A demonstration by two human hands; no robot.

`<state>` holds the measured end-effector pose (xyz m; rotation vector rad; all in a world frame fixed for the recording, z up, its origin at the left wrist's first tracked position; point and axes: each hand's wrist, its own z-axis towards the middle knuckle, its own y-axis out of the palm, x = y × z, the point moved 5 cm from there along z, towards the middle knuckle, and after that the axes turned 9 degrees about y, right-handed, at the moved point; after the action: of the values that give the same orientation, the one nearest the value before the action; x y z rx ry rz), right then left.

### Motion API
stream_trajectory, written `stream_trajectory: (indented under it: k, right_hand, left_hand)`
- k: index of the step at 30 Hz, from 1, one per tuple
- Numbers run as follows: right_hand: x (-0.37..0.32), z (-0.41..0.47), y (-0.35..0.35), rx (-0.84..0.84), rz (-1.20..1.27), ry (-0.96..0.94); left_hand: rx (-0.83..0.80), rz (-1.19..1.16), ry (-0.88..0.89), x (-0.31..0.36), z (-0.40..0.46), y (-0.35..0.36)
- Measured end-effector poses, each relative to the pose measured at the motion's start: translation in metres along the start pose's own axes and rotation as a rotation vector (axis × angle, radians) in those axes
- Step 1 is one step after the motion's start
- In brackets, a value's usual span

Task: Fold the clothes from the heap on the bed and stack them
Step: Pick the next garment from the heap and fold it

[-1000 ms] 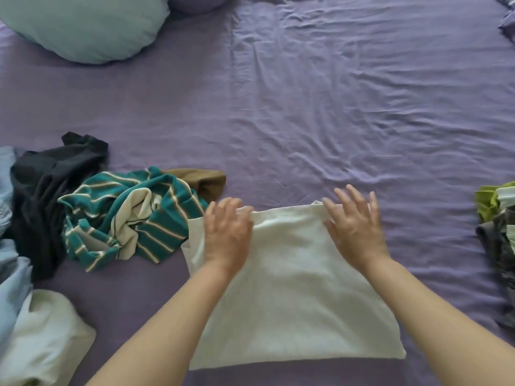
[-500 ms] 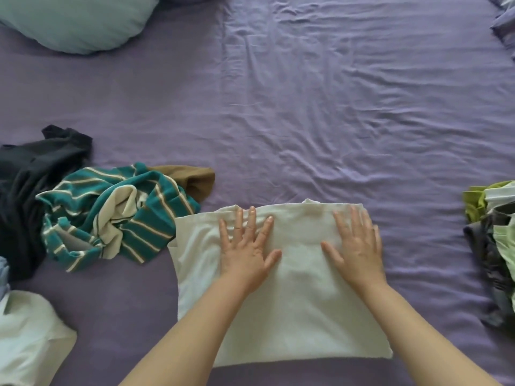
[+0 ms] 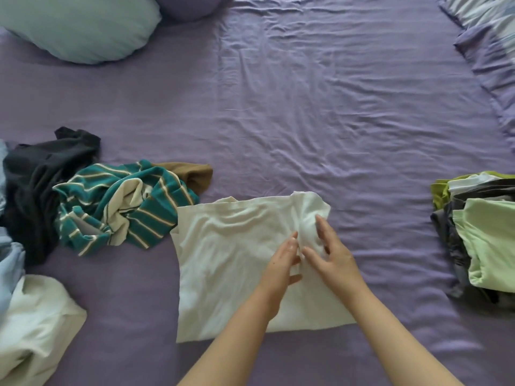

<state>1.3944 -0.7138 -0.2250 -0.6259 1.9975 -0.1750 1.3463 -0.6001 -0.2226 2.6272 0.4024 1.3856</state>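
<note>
A white garment (image 3: 231,263), folded into a rough rectangle, lies on the purple sheet (image 3: 320,115) in front of me. My left hand (image 3: 281,263) and my right hand (image 3: 331,254) meet over its right part, and their fingers bunch the cloth between them near the upper right corner. The unfolded heap lies at the left: a teal striped top (image 3: 122,207), a brown piece (image 3: 192,174), a black garment (image 3: 36,185) and a pale white one (image 3: 36,321). The folded stack (image 3: 479,235), with a light green piece on top, sits at the right edge.
A pale green pillow (image 3: 80,26) and a purple pillow (image 3: 189,6) lie at the far left of the bed. A patterned blanket (image 3: 490,32) covers the far right corner. Light blue cloth (image 3: 8,263) shows at the left edge.
Both hands were flat and apart on the white garment. They have come together on its right part and gathered the cloth, wrinkling that corner.
</note>
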Motion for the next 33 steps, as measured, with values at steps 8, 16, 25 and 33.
stream_trajectory:
  k: [8, 16, 25, 33]
  right_hand:
    - [-0.06, -0.03, 0.109, -0.387, 0.172, -0.016]
    - [-0.073, -0.038, 0.204, -0.553, 0.174, 0.048]
    - [-0.054, -0.023, 0.178, -0.29, 0.087, 0.049]
    - [0.002, -0.015, 0.13, 0.096, -0.078, 0.328]
  left_hand:
    - [0.118, -0.297, 0.098, 0.026, -0.038, -0.091]
    - [0.252, -0.338, 0.041, 0.002, -0.051, -0.183]
    - [0.498, 0.247, 0.018, -0.014, -0.051, -0.22]
    - [0.534, -0.018, -0.193, -0.019, -0.04, -0.199]
